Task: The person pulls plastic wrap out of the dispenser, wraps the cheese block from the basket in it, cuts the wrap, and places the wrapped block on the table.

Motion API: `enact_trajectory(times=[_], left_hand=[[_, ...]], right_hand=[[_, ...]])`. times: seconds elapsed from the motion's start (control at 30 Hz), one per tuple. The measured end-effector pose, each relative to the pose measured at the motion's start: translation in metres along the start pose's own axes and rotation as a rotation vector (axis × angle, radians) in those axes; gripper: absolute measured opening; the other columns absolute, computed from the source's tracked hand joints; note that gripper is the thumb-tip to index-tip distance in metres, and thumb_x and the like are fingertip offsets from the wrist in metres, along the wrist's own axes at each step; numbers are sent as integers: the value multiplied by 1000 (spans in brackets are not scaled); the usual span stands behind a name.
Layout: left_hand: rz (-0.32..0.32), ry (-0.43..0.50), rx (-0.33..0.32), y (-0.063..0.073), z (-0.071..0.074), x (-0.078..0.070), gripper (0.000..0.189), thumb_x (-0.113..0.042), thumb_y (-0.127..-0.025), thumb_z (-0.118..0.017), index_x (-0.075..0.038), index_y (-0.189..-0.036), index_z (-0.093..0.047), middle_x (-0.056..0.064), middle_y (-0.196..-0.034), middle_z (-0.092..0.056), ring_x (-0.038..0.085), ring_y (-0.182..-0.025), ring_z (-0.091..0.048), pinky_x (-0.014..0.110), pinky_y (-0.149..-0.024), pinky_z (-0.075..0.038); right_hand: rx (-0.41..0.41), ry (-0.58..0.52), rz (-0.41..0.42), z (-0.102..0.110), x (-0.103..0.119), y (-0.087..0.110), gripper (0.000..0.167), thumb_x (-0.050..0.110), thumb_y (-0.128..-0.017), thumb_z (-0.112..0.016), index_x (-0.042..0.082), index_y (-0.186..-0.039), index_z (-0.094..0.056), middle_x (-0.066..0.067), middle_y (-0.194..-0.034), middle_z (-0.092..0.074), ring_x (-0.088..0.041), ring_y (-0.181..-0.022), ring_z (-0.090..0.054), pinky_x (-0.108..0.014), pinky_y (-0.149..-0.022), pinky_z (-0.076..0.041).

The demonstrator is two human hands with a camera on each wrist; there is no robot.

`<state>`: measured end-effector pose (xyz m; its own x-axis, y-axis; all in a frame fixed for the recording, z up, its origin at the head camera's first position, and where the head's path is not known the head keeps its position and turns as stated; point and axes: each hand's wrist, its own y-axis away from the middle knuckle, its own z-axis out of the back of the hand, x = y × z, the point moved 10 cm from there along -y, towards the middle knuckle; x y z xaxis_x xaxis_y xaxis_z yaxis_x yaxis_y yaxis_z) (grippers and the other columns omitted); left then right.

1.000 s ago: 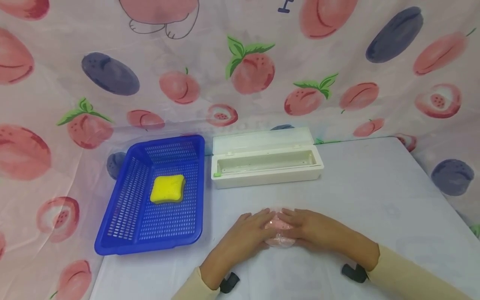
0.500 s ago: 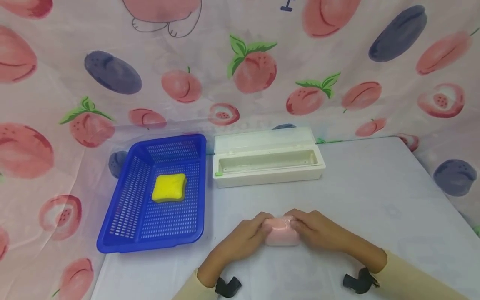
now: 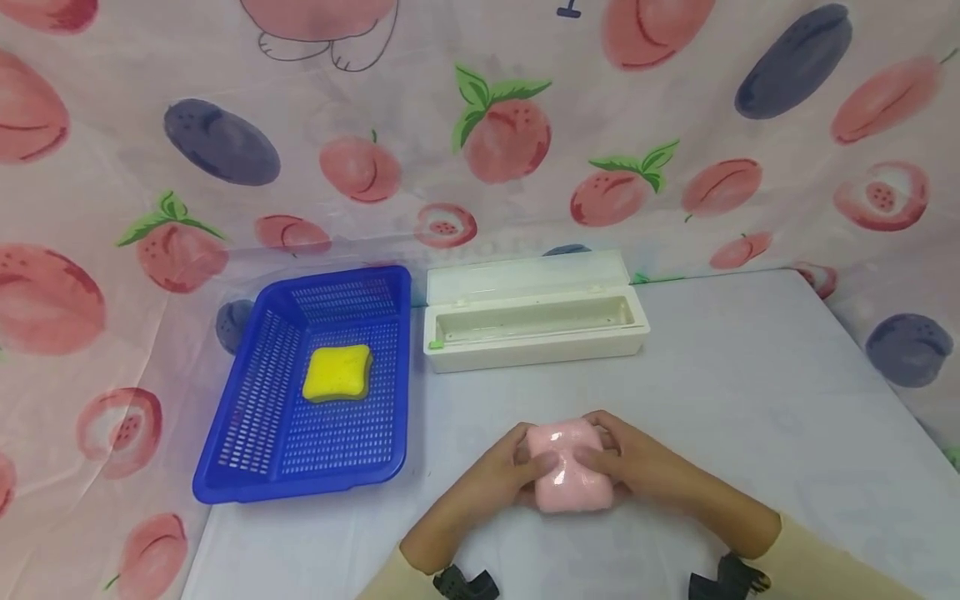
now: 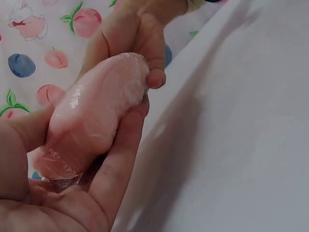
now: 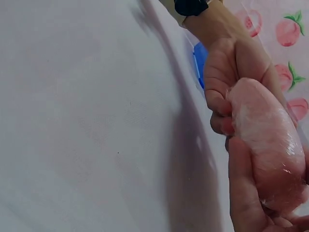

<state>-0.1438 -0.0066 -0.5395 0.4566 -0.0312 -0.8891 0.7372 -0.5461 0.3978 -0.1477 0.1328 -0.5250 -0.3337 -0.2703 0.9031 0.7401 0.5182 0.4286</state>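
A pink sponge (image 3: 573,490) with pinched-in sides, wrapped in clear cling film, is held between both hands in the head view. My left hand (image 3: 491,471) grips its left side, thumb on the upper face and fingers beneath. From the other side my right hand (image 3: 651,465) holds it likewise, the two thumbs close together near the middle. In the left wrist view the film on the sponge (image 4: 96,106) looks shiny, with creases gathered at the near end. The right wrist view shows wrinkled film along the sponge's edge (image 5: 263,135). Most fingertips are hidden underneath.
A blue plastic basket (image 3: 300,492) stands at the left, with a yellow sponge (image 3: 337,373) inside. Behind the hands sits a white cling film dispenser (image 3: 536,354), lid raised, with a green slider at its left end. A fruit-print curtain (image 3: 510,225) hangs behind the table.
Fingers that covered the sponge from above have shifted to grip its two sides. The sponge has turned and come up, so its broad face shows. The basket and dispenser have not moved.
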Motion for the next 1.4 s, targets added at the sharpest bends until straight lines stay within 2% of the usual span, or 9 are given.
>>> enact_trajectory(times=[0.2,0.37,0.53,0.7,0.8,0.97,1.1,1.33,1.4], left_hand=[[30,207,47,-6,-14,4,52,-28,-106,-56,-15,-151,-35,18,-138,-61,26,-114,-66,48,-98,-57],[10,285,56,-19,-31,-2,58,-29,-106,-55,-26,-157,-27,14,-144,-55,27,-124,-62,48,-105,-52],[-42,370,-57,-41,-47,-6,59,-25,-104,-58,-29,-157,-31,14,-138,-57,26,-122,-63,45,-104,-53],[-100,370,-176,-66,-67,-12,54,-17,-104,-59,-27,-153,-40,12,-128,-56,25,-115,-66,43,-97,-57],[-118,283,-217,-83,-83,-17,51,-15,-104,-58,-26,-152,-43,7,-129,-53,19,-113,-65,38,-96,-58],[-112,-66,-274,-107,-109,-28,59,-21,-104,-57,-19,-159,-35,-3,-149,-42,4,-121,-56,25,-102,-52],[-120,-272,-264,-121,-129,-36,60,-27,-103,-56,-18,-159,-35,-5,-157,-40,4,-136,-45,28,-113,-43],[-145,-488,-221,-135,-142,-41,53,-31,-103,-55,-27,-154,-45,-14,-155,-48,12,-144,-45,37,-113,-46],[-141,-545,-205,-138,-142,-41,53,-32,-102,-54,-30,-155,-44,-16,-156,-46,15,-147,-41,39,-114,-44]], right_hand=[[-85,-10,-37,13,-6,7,67,40,-102,-60,12,-155,-31,-16,-140,-59,-22,-107,-66,-34,-85,-58],[-138,-113,-73,29,-9,18,76,40,-103,-58,18,-162,-15,-21,-157,-41,-22,-119,-61,-33,-94,-57],[-277,-78,-80,63,-12,30,75,45,-104,-56,21,-159,-11,-24,-160,-38,-19,-111,-62,-27,-86,-55],[-406,-14,-59,100,-14,44,76,50,-105,-49,17,-162,-12,-26,-158,-34,-14,-107,-61,-25,-84,-57],[-454,30,-48,121,-16,53,78,51,-107,-44,11,-164,-10,-29,-161,-25,-10,-112,-58,-22,-86,-58],[-486,83,-47,156,-24,61,79,50,-108,-39,5,-163,-5,-29,-167,-12,-1,-121,-50,-18,-89,-57],[-527,91,-64,185,-35,67,79,50,-108,-37,5,-163,-3,-30,-167,-8,-12,-127,-51,-13,-85,-56],[-605,124,-48,217,-41,76,70,41,-110,-37,-6,-157,-14,-38,-150,-30,9,-90,-55,-19,-78,-59],[-603,126,-39,220,-40,75,67,38,-111,-37,-10,-153,-16,-39,-149,-30,9,-88,-56,-21,-78,-60]])
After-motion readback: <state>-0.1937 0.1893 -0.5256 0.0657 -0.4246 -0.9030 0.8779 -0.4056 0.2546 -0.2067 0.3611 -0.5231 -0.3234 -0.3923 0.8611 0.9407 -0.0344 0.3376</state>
